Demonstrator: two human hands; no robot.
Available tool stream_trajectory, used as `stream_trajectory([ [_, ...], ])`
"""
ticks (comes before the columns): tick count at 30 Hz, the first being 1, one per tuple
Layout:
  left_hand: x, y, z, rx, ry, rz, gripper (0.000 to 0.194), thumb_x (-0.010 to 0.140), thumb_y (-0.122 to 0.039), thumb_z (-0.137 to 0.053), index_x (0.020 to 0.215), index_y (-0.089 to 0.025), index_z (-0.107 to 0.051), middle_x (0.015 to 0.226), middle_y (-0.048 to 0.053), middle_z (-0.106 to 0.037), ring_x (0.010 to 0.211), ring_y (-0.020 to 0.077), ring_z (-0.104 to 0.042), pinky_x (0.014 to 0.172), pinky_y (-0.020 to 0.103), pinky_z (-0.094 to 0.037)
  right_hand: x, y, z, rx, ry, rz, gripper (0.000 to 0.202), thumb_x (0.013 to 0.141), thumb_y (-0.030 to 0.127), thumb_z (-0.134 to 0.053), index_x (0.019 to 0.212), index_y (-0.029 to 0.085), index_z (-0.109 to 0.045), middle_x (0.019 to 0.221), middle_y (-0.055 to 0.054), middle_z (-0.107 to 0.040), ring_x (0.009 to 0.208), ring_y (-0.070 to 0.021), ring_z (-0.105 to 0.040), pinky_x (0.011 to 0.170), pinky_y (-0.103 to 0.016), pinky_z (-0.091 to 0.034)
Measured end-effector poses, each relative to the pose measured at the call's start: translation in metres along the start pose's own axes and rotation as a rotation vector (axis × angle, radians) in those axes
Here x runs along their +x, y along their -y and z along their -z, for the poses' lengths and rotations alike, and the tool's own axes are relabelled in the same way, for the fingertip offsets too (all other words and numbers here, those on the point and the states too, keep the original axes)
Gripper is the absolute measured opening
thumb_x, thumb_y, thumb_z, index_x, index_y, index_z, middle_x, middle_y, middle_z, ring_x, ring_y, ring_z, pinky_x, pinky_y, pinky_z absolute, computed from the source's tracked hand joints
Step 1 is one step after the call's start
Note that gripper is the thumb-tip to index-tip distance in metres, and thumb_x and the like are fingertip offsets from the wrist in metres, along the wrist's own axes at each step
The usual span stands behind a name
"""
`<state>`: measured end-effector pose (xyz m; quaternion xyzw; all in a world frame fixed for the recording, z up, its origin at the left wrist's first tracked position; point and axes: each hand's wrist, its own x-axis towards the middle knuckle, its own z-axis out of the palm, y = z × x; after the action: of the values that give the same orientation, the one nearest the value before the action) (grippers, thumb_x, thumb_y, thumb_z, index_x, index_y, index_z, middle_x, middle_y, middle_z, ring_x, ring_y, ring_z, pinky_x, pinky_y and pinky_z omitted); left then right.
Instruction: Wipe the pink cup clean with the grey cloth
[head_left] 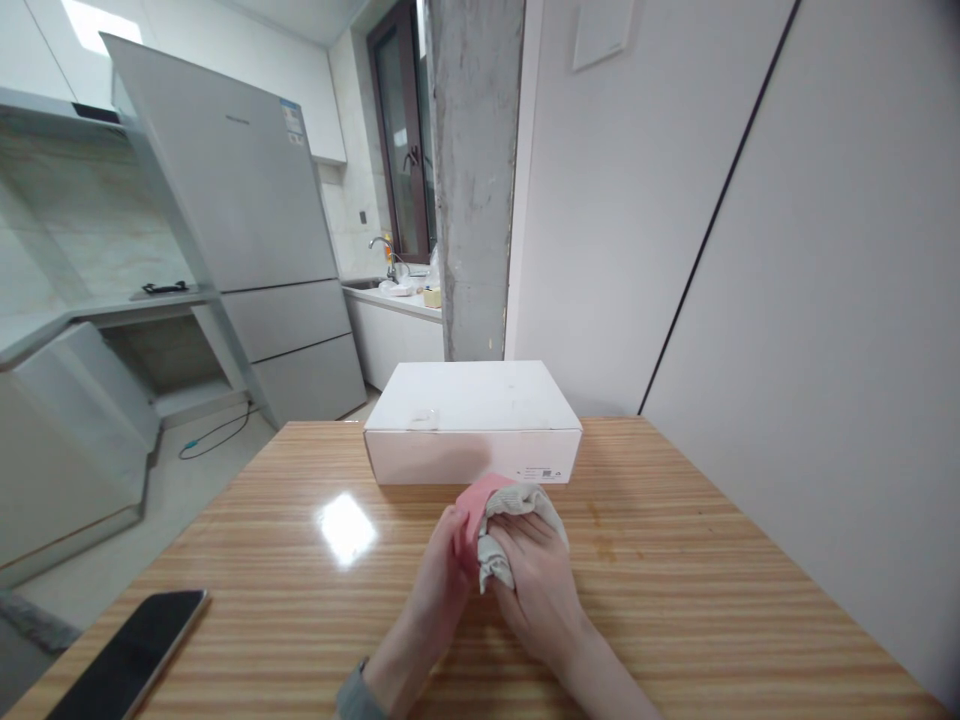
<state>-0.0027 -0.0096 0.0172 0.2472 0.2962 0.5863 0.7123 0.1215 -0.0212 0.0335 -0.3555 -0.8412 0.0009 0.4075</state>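
Over the wooden table, in the middle of the head view, my left hand (439,575) is closed on a pink object (469,510) with a smooth curved edge. Most of that object is covered, so its kind does not show. A light grey ribbed cloth (529,497) lies bunched against it, folded over its near side. My right hand (536,580) presses into this cloth with its fingers together, and the cloth wraps around them. Both hands are close together, just in front of the white box.
A white cardboard box (472,400) stands at the table's far edge. On the wooden table (697,580), a black phone (131,655) lies at the near left. Beyond are a fridge (225,190), a concrete column (480,180) and a sink counter (397,315). A white wall runs along the right.
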Motion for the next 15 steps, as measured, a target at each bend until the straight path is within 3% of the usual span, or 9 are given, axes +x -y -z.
stream_trajectory([
  [6, 0.000, -0.006, -0.003, -0.109, 0.130, 0.121, 0.037, 0.078, -0.043, -0.064, 0.094, -0.010, -0.074, 0.094, 0.009, -0.075, 0.106, 0.0242, -0.061, 0.100, 0.031, -0.040, -0.004, -0.003, -0.001, -0.037, 0.022, 0.175, 0.027, 0.081, 0.026, -0.041, 0.093, 0.015, -0.062, 0.090, -0.013, -0.072, 0.087, -0.0277, -0.064, 0.089, -0.043, -0.046],
  [12, 0.006, -0.005, 0.008, 0.122, 0.009, 0.077, 0.037, 0.076, -0.049, -0.066, 0.078, -0.012, -0.073, 0.077, 0.005, -0.072, 0.079, 0.0202, -0.064, 0.087, 0.032, -0.045, -0.002, 0.004, -0.007, 0.003, 0.061, 0.240, 0.026, 0.077, 0.028, -0.044, 0.088, 0.014, -0.064, 0.089, -0.014, -0.072, 0.086, -0.0271, -0.064, 0.093, -0.042, -0.046],
  [15, 0.007, -0.001, 0.011, 0.122, -0.017, 0.022, 0.034, 0.074, -0.046, -0.069, 0.081, -0.013, -0.073, 0.080, 0.006, -0.071, 0.080, 0.0198, -0.063, 0.086, 0.032, -0.045, -0.001, 0.003, -0.007, -0.007, 0.086, 0.218, 0.024, 0.077, 0.026, -0.047, 0.090, 0.015, -0.063, 0.092, -0.014, -0.072, 0.088, -0.0269, -0.064, 0.094, -0.042, -0.045],
])
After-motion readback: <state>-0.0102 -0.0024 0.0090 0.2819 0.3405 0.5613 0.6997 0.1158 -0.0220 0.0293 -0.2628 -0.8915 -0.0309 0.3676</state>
